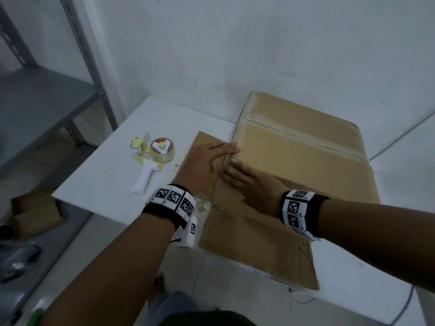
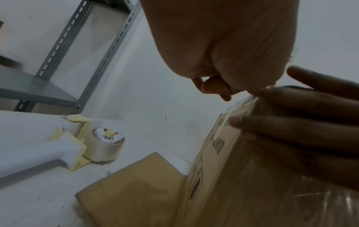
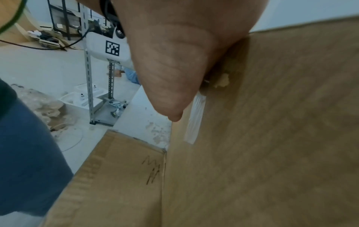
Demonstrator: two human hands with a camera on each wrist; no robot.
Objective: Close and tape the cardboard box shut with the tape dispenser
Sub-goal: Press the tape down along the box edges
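Note:
A worn brown cardboard box [image 1: 294, 161] lies on the white table [image 1: 106, 180], its top flaps folded down and a side flap [image 1: 200, 147] spread out to the left. My left hand [image 1: 209, 161] lies with stretched fingers over that flap, fingertips touching the box's left top edge. My right hand [image 1: 244, 182] rests flat on the box top beside it, straight fingers [image 2: 310, 122] pressing at the same edge over shiny old tape. Neither hand holds the white and yellow tape dispenser [image 1: 153, 158], which lies on its side on the table left of the box.
A grey metal shelf unit [image 1: 47, 102] stands left of the table. Small cardboard boxes [image 1: 35, 215] sit on the floor below the table's left corner. The white wall runs just behind the box. A near flap [image 1: 259, 250] overhangs the table's front edge.

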